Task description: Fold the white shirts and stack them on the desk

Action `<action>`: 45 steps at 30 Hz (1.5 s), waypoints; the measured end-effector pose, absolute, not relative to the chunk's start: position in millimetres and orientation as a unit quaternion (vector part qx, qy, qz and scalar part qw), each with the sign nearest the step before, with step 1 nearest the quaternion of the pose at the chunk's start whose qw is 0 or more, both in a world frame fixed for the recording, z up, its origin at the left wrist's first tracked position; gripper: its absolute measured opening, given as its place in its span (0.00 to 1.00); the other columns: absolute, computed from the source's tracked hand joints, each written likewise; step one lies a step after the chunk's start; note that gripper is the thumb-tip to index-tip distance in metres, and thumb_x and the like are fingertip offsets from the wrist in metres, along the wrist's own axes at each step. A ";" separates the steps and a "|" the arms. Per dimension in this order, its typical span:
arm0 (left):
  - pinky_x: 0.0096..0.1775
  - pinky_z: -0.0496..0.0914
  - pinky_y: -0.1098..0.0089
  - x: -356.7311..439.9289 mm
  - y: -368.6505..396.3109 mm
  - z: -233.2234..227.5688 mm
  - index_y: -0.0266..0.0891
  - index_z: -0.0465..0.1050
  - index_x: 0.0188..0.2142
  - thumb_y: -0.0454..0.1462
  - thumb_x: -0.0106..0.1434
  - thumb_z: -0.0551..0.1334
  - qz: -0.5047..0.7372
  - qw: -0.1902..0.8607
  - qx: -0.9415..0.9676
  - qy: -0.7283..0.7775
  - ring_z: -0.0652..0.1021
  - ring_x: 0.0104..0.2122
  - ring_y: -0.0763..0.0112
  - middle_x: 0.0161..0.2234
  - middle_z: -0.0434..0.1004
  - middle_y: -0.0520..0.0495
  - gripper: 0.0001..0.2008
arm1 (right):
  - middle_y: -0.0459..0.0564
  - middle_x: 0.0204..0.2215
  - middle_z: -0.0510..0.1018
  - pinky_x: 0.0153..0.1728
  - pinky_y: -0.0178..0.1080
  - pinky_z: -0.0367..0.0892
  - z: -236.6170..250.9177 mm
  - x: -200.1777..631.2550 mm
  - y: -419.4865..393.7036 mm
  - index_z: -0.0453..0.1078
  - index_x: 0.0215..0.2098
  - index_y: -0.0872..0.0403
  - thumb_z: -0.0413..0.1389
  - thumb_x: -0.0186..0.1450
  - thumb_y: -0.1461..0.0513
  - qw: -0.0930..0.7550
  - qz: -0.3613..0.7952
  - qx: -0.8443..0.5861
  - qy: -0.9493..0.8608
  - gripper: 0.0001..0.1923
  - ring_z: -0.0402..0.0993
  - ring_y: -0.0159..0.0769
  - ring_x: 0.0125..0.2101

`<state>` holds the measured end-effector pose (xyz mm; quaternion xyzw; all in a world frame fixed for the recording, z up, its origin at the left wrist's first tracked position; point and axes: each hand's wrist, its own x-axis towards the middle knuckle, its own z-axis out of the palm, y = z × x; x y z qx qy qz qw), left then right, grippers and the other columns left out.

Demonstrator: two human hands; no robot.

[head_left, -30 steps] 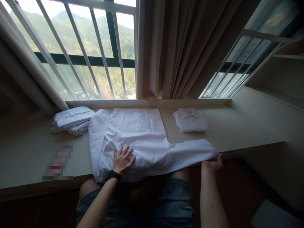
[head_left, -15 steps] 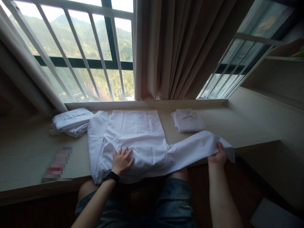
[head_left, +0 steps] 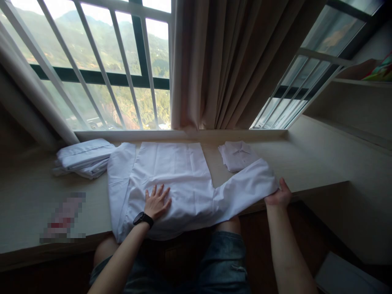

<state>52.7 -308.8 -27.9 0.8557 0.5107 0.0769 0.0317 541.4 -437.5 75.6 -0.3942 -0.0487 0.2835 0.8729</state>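
In the head view, the outstretched sleeve (head_left: 246, 185) has shifted away from the person since the previous frame, its end now at the right hand (head_left: 279, 197), thumb raised; whether that hand grips cannot be told. The white shirt (head_left: 174, 163) lies on the desk (head_left: 309, 163), its body under the left hand (head_left: 157, 202), palm down, fingers spread, the sleeve reaching near the folded shirt (head_left: 235, 154).

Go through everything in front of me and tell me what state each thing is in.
White garment: spread out, slightly creased
Sleeve: extended to the right
Left hand: open, flat on the garment
Right hand: at the sleeve's end, grip unclear
Collared shirt: folded, collar showing
White clothes at left: folded, stacked
Middle curtain: gathered in folds
Watch: strapped on
Pixelated item: state unreadable
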 end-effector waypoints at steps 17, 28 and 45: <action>0.65 0.43 0.39 71.2 -262.7 -39.3 0.52 0.60 0.68 0.48 0.69 0.53 0.137 0.052 0.864 0.481 0.54 0.69 0.47 0.69 0.57 0.44 0.28 | 0.55 0.50 0.77 0.61 0.47 0.66 98.0 519.4 -429.3 0.76 0.45 0.55 0.49 0.69 0.54 0.882 0.176 -0.423 -0.112 0.18 0.74 0.41 0.54; 0.67 0.43 0.42 63.8 -263.4 -42.4 0.56 0.59 0.67 0.50 0.69 0.54 0.127 0.074 0.891 0.429 0.53 0.70 0.51 0.69 0.57 0.51 0.28 | 0.52 0.52 0.75 0.57 0.47 0.69 125.7 421.0 -317.5 0.69 0.56 0.53 0.54 0.64 0.53 0.841 0.229 -0.435 -0.227 0.23 0.73 0.39 0.54; 0.67 0.43 0.41 61.6 -258.8 -38.9 0.49 0.66 0.63 0.52 0.65 0.57 0.149 0.090 0.890 0.421 0.54 0.69 0.48 0.65 0.64 0.45 0.28 | 0.56 0.70 0.54 0.63 0.69 0.37 -1.5 148.9 -82.0 0.54 0.70 0.53 0.46 0.70 0.46 0.260 0.311 -0.684 -0.607 0.35 0.43 0.62 0.68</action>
